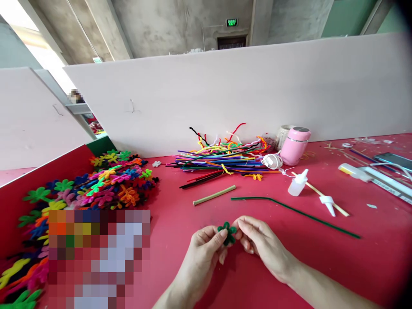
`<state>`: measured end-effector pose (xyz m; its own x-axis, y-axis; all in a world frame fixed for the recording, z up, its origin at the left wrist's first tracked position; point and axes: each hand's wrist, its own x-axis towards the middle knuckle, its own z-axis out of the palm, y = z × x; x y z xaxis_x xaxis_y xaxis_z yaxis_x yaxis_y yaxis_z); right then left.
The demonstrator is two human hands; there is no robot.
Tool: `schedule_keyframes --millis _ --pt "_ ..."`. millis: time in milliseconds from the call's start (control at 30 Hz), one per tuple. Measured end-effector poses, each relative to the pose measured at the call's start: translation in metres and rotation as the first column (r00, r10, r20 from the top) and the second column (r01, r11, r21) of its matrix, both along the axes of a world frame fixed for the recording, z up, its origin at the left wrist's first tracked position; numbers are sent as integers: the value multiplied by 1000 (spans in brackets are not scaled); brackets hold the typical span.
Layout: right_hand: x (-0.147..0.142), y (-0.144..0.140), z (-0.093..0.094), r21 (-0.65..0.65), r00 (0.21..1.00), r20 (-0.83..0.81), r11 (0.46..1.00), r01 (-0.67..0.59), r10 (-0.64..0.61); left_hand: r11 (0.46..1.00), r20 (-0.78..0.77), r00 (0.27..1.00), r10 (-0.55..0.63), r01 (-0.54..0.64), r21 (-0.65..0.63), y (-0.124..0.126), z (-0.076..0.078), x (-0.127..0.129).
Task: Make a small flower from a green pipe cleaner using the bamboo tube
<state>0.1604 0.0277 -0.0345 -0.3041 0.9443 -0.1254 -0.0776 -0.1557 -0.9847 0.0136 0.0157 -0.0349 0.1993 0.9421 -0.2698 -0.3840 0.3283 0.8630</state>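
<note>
Between thumb and fingers, my left hand [204, 251] grips a dark green pipe-cleaner flower [230, 235] with rounded looped petals. My right hand [262, 242] is at the flower's right side, thumb and fingers pinched against a petal's edge. Both hands are a little above the red tabletop [277, 283]. Just beyond them lies a long dark green pipe cleaner [309, 211], bent near its left end. A short pale green stick [214, 195] rests farther back on the left.
A heap of colourful pipe-cleaner flowers [106, 184] fills the left. Bundled pipe cleaners [219, 161] lie at the back, near a pink bottle [294, 146]. A small glue bottle [298, 183], a wooden stick [341, 210] and a ruler [386, 182] are right. A white board [225, 94] stands behind.
</note>
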Motion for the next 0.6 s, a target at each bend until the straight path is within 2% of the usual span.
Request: schedule_keyframes --millis 167,300,433,600 --pt "4 1 0 145 989 142 988 -56 35 1000 -15 1000 -7 7 -15 -1 2 1" --pt "4 2 0 167 983 176 983 -79 49 998 23 999 27 -25 -54 -1 3 2" --pt "4 2 0 185 981 185 978 -93 59 999 29 999 15 -14 -36 0 -1 0" --pt "7 1 2 196 980 187 974 -110 73 1000 -127 992 13 -10 20 -2 -8 -2"
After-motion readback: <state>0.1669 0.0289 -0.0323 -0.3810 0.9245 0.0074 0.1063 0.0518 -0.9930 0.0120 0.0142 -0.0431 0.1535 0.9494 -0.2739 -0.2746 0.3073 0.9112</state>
